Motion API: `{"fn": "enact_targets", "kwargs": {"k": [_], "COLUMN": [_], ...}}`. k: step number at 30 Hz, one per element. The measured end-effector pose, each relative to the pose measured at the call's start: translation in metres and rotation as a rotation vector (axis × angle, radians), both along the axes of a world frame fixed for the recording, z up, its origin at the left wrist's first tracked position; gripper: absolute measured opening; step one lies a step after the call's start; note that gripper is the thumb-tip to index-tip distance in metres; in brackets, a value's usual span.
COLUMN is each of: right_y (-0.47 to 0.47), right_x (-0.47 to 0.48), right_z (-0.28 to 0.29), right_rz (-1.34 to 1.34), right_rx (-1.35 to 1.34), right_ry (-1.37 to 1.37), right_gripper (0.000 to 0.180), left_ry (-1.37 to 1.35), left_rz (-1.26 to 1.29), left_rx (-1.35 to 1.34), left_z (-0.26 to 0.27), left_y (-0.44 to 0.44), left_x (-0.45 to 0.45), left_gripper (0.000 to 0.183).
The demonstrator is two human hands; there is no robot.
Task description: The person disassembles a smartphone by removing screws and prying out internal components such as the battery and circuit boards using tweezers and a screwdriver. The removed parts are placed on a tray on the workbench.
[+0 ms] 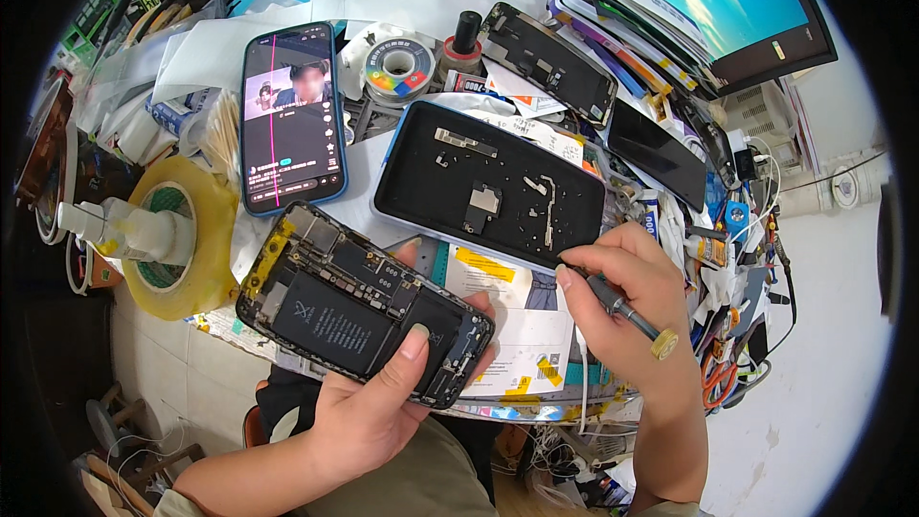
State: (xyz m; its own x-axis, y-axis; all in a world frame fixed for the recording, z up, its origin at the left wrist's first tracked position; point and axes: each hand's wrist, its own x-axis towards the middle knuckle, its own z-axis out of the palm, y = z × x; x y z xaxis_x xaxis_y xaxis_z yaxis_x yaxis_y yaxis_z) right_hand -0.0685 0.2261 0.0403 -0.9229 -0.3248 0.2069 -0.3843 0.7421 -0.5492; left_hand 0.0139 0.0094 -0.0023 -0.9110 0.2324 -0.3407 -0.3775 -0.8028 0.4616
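Observation:
My left hand (388, 395) holds an opened smartphone body (334, 316), its battery and circuit boards facing up, thumb across the lower part. In my right hand (624, 294) is a precision screwdriver (628, 316) with a brass-coloured end cap; its tip is hidden. The thumb and forefinger meet at the lower right corner of a phone case (445, 208) serving as a tray. Inside the case lie tiny screws, a metal bracket (467, 142), a long thin metal strip (551, 208) and a small black-and-silver module (483, 207).
A lit smartphone (291, 151) lies left of the case. Around stand a roll of yellow tape (219, 230), a white bottle (161, 235), a spool (398, 68) and a bottle with a black cap (463, 47). A removed phone screen assembly (553, 64) and a monitor (775, 61) are behind.

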Motion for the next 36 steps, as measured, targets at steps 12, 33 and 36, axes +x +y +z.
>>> {"fn": "enact_targets", "kwargs": {"k": [12,33,36], "right_y": [0.008,0.090,0.105], "right_x": [-0.008,0.019,0.027], "right_z": [-0.001,0.014,0.008], "right_rz": [0.005,-0.503,-0.461], "right_rx": [-0.137,-0.651,-0.748], "right_ry": [-0.140,-0.407,-0.463], "right_gripper": [0.011,0.028,0.038], "left_ry": [0.056,0.037,0.047], "left_rz": [-0.002,-0.009,-0.006], "left_rx": [0.107,-0.071,-0.119], "left_z": [-0.003,-0.004,-0.003], "left_y": [-0.002,0.003,0.004], "left_x": [0.001,0.000,0.001], "left_gripper": [0.068,0.076,0.075]}}
